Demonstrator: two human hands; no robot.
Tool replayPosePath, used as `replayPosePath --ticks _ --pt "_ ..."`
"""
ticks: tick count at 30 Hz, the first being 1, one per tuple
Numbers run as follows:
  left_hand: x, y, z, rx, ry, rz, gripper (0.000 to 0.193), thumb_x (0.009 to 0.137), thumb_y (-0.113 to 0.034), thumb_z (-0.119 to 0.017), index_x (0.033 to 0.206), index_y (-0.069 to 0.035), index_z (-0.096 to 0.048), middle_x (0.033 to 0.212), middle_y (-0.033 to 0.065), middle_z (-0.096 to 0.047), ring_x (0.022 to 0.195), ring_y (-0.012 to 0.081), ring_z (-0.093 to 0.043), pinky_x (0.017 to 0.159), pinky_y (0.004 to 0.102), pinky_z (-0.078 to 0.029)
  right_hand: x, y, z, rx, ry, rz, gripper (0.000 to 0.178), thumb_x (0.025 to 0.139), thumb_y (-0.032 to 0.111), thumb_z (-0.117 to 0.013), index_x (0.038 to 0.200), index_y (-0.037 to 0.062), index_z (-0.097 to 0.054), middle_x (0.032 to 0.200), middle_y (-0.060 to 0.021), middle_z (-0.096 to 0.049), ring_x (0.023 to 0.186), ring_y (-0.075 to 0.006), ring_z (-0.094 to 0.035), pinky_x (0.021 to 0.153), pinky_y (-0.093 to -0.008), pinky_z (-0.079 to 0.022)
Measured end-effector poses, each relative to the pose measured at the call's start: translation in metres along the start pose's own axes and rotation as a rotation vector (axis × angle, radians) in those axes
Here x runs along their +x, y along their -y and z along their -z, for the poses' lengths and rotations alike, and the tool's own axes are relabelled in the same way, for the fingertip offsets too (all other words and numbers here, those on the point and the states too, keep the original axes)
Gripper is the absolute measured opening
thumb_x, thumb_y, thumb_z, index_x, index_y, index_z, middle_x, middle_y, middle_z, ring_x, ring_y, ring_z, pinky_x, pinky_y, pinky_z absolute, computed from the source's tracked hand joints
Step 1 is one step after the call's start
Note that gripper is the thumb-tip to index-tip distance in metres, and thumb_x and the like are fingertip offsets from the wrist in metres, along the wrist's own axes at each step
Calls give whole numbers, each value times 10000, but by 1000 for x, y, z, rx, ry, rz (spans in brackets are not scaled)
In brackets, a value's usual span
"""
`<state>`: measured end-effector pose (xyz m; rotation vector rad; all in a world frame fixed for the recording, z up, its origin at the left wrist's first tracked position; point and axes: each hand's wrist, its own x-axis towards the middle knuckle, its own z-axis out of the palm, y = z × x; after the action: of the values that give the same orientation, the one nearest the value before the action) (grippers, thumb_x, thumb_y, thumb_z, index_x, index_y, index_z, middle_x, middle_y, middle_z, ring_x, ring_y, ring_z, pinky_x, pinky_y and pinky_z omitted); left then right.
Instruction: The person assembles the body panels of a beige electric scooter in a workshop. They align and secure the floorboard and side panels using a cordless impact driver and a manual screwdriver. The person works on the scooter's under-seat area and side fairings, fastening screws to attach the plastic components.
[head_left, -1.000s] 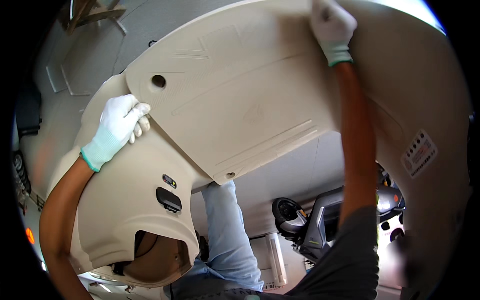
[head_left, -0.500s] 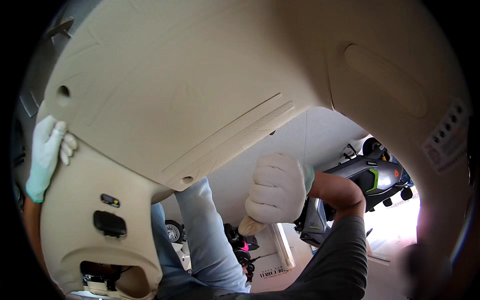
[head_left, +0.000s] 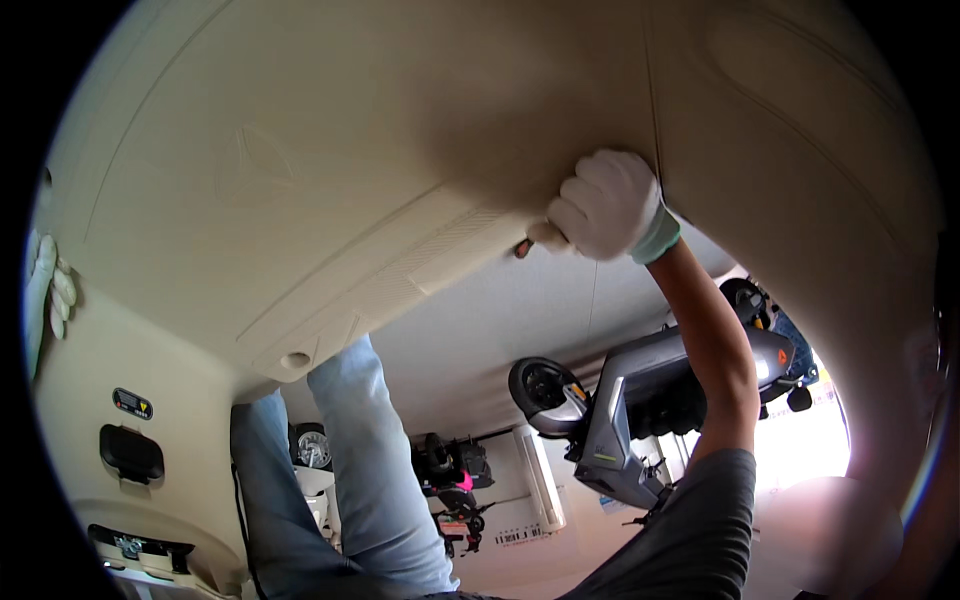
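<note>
The beige panel (head_left: 350, 130) spans the view ahead, its near edge slanting from lower left to upper right. Grey floor (head_left: 470, 330) shows past that edge, with a grey scooter (head_left: 640, 390) beyond. The right hand (head_left: 605, 205), nearer the panel's middle, curls at the upper-right end of the edge; whether it grips is unclear. Well apart, the left hand (head_left: 50, 290), partly cut off, lies by the left side, its hold untellable.
</note>
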<state>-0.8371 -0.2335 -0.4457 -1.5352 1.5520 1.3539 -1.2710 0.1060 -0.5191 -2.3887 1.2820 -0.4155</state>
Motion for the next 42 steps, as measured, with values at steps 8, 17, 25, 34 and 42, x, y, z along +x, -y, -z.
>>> replayPosePath --ticks 8,17,25,34,42 --pt "-10 -26 -6 -103 17 155 68 948 -81 -466 908 -43 -425 638 54 -443 461 143 -464 414 251 -408 -1 -9 0 -48 62 16 306 781 314 -646 570 160 -487 539 7 -475 494 -145 -462 408 -301 -377" --pt "-10 -15 -10 -26 -3 175 223 982 -198 -401 822 -50 -450 625 38 -495 437 100 -474 392 205 -390 -24 7 2 -118 122 -12 357 748 313 -698 522 141 -481 508 -17 -465 475 -185 -474 467 -324 -394" --pt "1 -40 -12 102 178 340 357 1001 -299 -397 773 -52 -518 664 37 -576 482 79 -521 423 172 -424 -61 68 -2 -8 122 -611 437 801 139 -660 484 103 -361 461 -76 -368 409 -256 -389 406 -368 -298" --pt "-103 -55 -24 94 -89 -208 215 949 -232 -504 895 -43 -592 800 58 -631 668 123 -590 603 225 -479 -126 186 62 203 328 -1226 477 929 288 -549 592 -1 -375 567 -120 -221 501 -120 -230 439 -351 -246" --pt "-301 -48 -101 -139 -292 -543 169 910 -176 -567 998 -43 -622 895 71 -659 804 155 -624 727 270 -493 -95 168 93 299 209 -1179 380 892 340 -593 729 -2 -575 559 -96 -430 526 -139 -367 519 -317 -375"
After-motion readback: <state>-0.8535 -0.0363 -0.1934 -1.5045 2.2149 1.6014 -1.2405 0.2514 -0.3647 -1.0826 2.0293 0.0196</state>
